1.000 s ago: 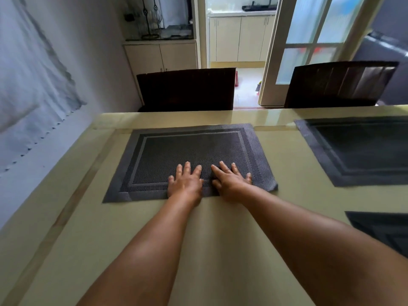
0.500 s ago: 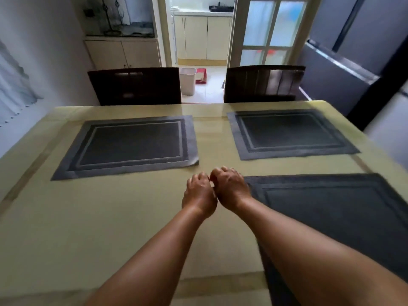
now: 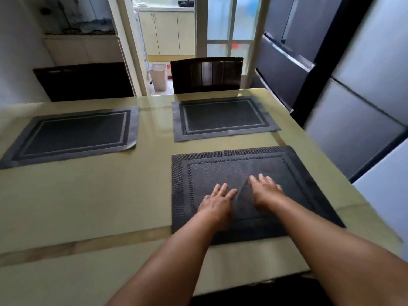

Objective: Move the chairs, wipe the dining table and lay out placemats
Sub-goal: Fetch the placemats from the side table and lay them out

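Here the left hand [image 3: 217, 200] and the right hand [image 3: 265, 192] lie flat, fingers straight and a little spread, side by side on the near placemat [image 3: 298, 186] at the right of the dining table [image 3: 88, 206]; two more placemats, the far left one [image 3: 72, 135] and the far right one [image 3: 223, 118], lie apart before two dark chairs [image 3: 206, 74]; beyond the doorway stands a pale bin [image 3: 158, 77], its contents hidden.
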`<state>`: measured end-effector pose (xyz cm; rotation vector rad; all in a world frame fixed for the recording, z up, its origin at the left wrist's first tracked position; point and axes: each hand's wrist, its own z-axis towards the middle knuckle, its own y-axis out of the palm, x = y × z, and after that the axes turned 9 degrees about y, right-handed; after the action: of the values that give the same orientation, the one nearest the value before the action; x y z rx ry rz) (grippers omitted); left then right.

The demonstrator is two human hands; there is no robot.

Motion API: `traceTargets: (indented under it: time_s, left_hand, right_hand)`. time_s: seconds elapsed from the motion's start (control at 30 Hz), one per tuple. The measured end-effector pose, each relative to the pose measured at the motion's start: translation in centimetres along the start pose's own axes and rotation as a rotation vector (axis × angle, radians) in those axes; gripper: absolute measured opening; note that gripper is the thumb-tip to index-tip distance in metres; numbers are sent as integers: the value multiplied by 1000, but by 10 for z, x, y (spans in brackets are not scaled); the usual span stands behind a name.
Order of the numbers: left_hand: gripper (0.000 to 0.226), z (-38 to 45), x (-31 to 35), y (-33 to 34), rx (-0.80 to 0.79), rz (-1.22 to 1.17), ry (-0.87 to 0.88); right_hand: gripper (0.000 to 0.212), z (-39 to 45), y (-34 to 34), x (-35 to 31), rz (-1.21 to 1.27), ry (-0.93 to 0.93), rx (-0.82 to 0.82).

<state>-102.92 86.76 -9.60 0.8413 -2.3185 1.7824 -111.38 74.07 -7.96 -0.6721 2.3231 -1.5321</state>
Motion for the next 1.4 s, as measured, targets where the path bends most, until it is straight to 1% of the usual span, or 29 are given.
traceTargets:
  time_s: [0.07,0.13,0.23,0.33,0.47,0.6,0.67,0.7,0.73,0.8,0.83,1.0,1.23,1.4]
  left_hand:
    - [66,1,7,7,-31,-12,-32]
    - [60,-1,8,12,-65,-35,-90]
    - [58,-10,2,13,-49,-38,-152]
    - [56,-28,-15,10,-5,-35,-213]
    - [53,-75,-58,11,21,-71,-316]
    - [58,-135,-117,11,34,-90,-405]
    - [63,-168,-152,8,50,-99,-462]
    - [66,-170,-156,7,53,-103,-470]
    - [68,-201,-184,3,67,-114,-513]
    - [73,-214,-198,1,64,-134,-537]
    - [75,-234,-217,0,77,-140,-567]
    - [75,-295,-278,-3,107,-175,-654]
    - [74,-342,-327,-6,137,-212,-695]
    - [74,-344,-330,-10,120,-215,-717]
  right_hand:
    - [71,-4,5,17,-29,20,-79]
    - [70,-10,14,24,-52,-11,-142]
    - [70,-17,23,19,-48,-64,-161]
    - [75,-30,26,-2,-49,-139,-180]
    - [77,-59,39,-57,-36,-230,-247]
    - [75,-93,58,-130,-24,-318,-311]
    - [73,-112,65,-174,-45,-371,-310]
    - [71,-117,64,-179,-45,-382,-310]
    - [70,-131,71,-218,-59,-428,-321]
    - [69,-142,71,-235,-70,-466,-313]
    - [70,-154,76,-260,-87,-499,-319]
    - [74,-184,97,-336,-175,-592,-286]
    - [69,-202,114,-396,-235,-674,-244]
    - [69,-198,115,-397,-204,-701,-226]
